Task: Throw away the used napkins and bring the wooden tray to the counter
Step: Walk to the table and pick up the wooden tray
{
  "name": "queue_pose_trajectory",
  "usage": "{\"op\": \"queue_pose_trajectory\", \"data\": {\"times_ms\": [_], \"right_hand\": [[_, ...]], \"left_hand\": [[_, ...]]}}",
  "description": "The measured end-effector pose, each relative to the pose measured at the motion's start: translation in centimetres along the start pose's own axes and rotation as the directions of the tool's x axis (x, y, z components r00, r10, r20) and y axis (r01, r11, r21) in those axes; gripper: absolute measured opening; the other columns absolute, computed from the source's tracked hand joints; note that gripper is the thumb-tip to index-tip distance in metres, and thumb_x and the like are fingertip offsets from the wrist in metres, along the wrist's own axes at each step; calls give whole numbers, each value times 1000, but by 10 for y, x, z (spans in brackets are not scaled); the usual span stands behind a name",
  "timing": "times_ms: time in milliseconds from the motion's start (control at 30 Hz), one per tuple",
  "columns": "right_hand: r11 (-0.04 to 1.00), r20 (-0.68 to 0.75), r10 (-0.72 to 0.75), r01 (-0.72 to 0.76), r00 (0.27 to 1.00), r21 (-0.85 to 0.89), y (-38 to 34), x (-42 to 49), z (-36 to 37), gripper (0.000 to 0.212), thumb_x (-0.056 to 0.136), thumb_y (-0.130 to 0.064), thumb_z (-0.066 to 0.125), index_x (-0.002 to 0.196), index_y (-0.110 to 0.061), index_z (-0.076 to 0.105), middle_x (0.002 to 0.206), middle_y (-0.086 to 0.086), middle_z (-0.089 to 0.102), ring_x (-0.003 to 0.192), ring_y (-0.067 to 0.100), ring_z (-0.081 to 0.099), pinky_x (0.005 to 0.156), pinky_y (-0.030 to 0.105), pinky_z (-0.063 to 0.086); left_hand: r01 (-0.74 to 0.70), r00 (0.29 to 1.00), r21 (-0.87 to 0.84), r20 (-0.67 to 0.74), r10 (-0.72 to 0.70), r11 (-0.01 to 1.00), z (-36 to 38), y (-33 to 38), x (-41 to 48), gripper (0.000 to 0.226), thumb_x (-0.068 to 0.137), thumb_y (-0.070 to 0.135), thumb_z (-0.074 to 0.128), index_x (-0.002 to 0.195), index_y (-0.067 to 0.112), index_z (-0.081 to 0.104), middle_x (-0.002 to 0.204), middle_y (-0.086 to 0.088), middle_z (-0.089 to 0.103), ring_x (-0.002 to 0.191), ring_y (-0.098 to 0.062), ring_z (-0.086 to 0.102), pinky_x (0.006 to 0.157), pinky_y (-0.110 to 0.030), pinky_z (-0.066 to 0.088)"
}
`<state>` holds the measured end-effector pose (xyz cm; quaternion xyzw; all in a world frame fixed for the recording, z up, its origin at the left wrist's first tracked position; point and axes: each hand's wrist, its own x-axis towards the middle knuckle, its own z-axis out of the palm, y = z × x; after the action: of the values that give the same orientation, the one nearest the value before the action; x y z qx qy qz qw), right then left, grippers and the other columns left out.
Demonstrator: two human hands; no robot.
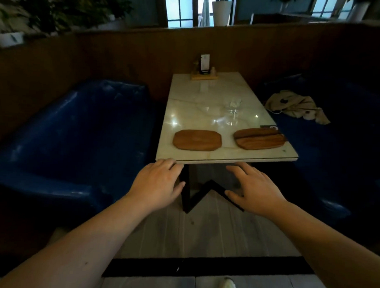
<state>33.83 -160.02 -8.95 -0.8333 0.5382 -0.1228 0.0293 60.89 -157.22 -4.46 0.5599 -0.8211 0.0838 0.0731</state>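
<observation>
Two wooden trays lie near the front edge of a pale marble table [207, 116]: an octagonal one [197, 139] on the left and a darker two-tone one [259, 138] on the right. No napkins show on the table. My left hand [158, 182] is held out in front of the table's near edge, fingers apart, its fingertips at the edge below the left corner. At the same height hovers my right hand [253, 188], just short of the edge, fingers spread. Neither hand holds anything.
An empty glass [234, 105] stands mid-table. A wooden holder with a card [204, 73] sits at the far end. Blue bench seats [77, 135] flank the table; a beige cloth [296, 105] lies on the right seat. A black step edge [202, 266] crosses the floor.
</observation>
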Motion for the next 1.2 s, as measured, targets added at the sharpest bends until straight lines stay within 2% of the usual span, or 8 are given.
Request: {"op": "queue_pose_trajectory", "data": {"times_ms": [167,467,567,800,933,967,1067,1200], "right_hand": [[989,-3,87,-86,996,117,79,67,16,70,77,-63,52,137,-31,35,136,-2,48,114,17,52,87,33,47],[922,155,195,-235,969,309,158,146,44,60,81,-50,65,133,-32,42,134,-4,47,114,15,49,87,37,48],[869,196,255,-313,947,383,173,171,56,56,80,-45,69,130,-28,49,127,0,53,102,15,54,80,34,49],[694,385,370,-527,846,490,198,248,90,45,84,-45,66,122,-26,51,109,-3,59,78,8,62,48,19,45],[629,438,411,-596,800,499,214,303,123,49,84,-43,67,124,-20,50,101,2,63,86,18,62,71,39,55],[606,449,430,-619,783,500,217,315,132,50,84,-42,67,125,-20,49,99,2,64,86,18,62,72,39,54],[540,508,465,-687,725,486,226,349,159,51,83,-41,68,126,-21,47,94,-1,65,82,13,64,65,32,53],[404,597,493,-775,632,487,230,378,185,57,84,-32,70,131,-21,41,96,4,64,83,20,66,60,34,58]], "left_hand": [[65,996,15,54,-66,998,34,-24,79,50,88,48,45,129,19,46,125,-1,56,110,-20,53,82,-37,49],[266,952,-98,181,-246,959,95,-54,172,52,88,48,48,132,21,42,129,0,53,112,-21,52,79,-38,50],[323,933,-138,215,-290,936,114,-69,200,51,88,50,46,132,23,41,130,-1,53,111,-22,52,78,-38,50],[418,895,-285,292,-337,863,164,-114,265,41,88,47,50,121,23,48,118,-6,57,94,-23,56,75,-40,51],[478,864,-331,341,-369,813,209,-149,313,42,89,47,50,122,22,49,120,-7,57,95,-23,57,76,-36,49],[493,856,-339,354,-377,801,222,-157,324,46,89,47,50,126,21,47,123,-7,57,99,-23,57,78,-36,49],[550,820,-369,407,-402,749,259,-185,351,55,88,47,51,133,18,40,129,-11,55,107,-28,56,85,-38,49],[633,767,-386,427,-478,671,287,-209,372,60,86,47,56,134,18,35,128,-14,51,106,-34,56,85,-44,48]]}}
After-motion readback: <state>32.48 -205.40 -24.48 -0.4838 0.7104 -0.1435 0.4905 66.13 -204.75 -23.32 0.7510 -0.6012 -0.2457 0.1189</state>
